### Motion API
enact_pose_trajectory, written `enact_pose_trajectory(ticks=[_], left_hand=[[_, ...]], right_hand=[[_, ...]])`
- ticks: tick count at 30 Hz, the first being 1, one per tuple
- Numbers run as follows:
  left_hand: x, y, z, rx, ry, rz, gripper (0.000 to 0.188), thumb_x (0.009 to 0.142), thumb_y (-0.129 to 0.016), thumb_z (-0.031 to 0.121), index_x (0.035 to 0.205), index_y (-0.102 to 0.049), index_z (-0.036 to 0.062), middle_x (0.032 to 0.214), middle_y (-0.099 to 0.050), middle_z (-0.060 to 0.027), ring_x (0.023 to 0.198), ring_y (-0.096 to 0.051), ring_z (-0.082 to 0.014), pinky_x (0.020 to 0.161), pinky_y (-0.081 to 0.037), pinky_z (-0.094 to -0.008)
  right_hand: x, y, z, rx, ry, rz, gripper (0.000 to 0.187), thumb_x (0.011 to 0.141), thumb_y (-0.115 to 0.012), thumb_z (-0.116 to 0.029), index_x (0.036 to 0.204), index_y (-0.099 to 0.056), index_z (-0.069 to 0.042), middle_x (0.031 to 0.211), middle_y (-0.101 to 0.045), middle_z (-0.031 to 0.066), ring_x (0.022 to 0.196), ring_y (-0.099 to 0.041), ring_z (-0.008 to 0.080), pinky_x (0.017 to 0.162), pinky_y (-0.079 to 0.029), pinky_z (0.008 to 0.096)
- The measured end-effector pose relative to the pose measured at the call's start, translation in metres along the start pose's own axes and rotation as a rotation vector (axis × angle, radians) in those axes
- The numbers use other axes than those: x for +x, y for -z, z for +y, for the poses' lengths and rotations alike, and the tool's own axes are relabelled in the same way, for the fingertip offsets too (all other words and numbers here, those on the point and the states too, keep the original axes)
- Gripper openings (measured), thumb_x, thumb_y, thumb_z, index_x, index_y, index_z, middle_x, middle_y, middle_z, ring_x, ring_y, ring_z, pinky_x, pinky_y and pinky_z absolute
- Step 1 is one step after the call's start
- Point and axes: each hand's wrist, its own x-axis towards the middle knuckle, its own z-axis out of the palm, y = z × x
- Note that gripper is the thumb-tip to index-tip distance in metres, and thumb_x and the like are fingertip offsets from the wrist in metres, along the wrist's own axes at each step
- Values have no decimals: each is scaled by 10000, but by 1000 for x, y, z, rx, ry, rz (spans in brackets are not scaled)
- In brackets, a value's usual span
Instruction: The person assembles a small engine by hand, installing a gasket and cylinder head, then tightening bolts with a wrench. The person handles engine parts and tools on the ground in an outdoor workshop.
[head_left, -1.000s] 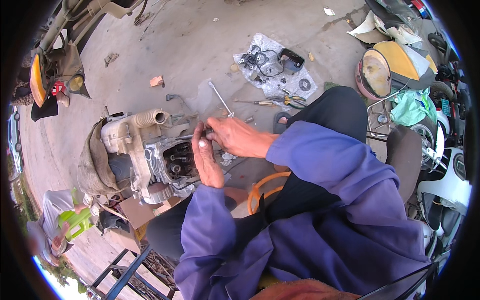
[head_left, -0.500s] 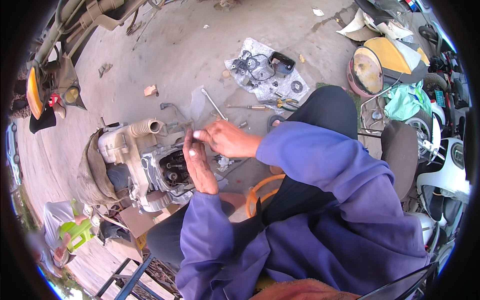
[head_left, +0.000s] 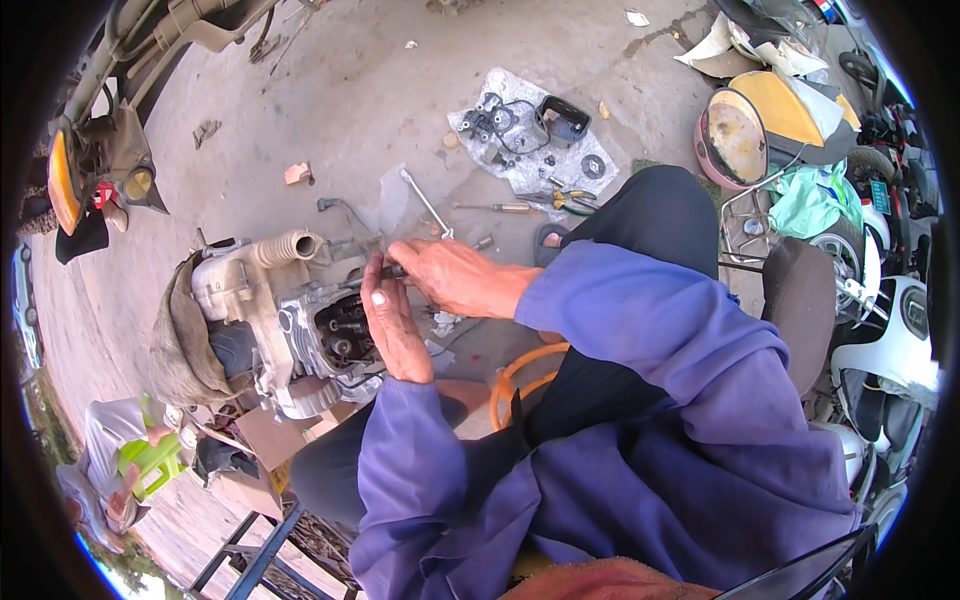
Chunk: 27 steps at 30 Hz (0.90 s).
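Note:
A scooter engine [head_left: 225, 285] lies to the left of my hands, its cylinder head uncovered and dark valve parts [head_left: 345, 330] showing inside. At the right edge of that opening is my left hand [head_left: 395, 340], fingers closed together and thumb bent in. My right hand [head_left: 460, 280] meets it from the right with curled fingers. Between the fingertips of both hands shows a small dark piece [head_left: 396, 271], mostly covered, its kind unclear. Just beyond my hands a metal wrench [head_left: 425, 203] rests on the ground.
A plastic sheet [head_left: 530, 175] farther off carries several engine parts. Near it lie a screwdriver [head_left: 500, 207] and pliers [head_left: 570, 200]. An orange ring [head_left: 503, 395] is by my legs. A brown sack [head_left: 180, 345] backs the engine. Another person [head_left: 105, 450] is at the far left.
My left thumb has bent inward across the fingers. My right hand has closed in against the left fingertips, and the small dark piece now shows between them. The engine stays put.

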Motion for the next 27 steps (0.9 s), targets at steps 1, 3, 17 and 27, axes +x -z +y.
enact_pose_trajectory(ticks=[1, 3, 17, 27], left_hand=[[1, -2, -1, 4, -18, -7, 756, 1046, -403, 542, 1525, -281, -30, 1583, -320, -166, 1457, -341, -290, 1216, -248, -418], [-1, -7, 1, -6, -5, -24, 759, 1043, -410, 547, 1523, -287, -28, 1576, -328, -162, 1445, -356, -282, 1211, -255, -410], [-2, 10, -6, 4, 22, -54, 794, 1035, -418, 572, 1510, -295, -52, 1507, -407, -164, 1363, -460, -261, 1116, -371, -351], [-1, 5, -1, 35, -8, -10, 874, 990, -448, 645, 1522, -281, -28, 1562, -321, -179, 1464, -327, -306, 1223, -227, -414]], right_hand=[[-1, 2, 3, 21, -56, -56, 272, 961, -604, -209, 1080, -544, 29, 763, -616, 237, 757, -626, 468, 654, -484, 531], [1, -3, 16, -69, -32, -107, 304, 928, -631, -163, 1123, -495, 27, 783, -616, 241, 794, -631, 468, 664, -491, 527], [5, 3, -8, -62, -27, -160, 246, 965, -591, -154, 1111, -469, 1, 891, -641, 247, 838, -638, 468, 708, -497, 523], [5, -4, 9, -8, -52, -180, 285, 977, -607, -195, 1149, -476, -9, 818, -651, 205, 765, -637, 459, 700, -492, 517]])
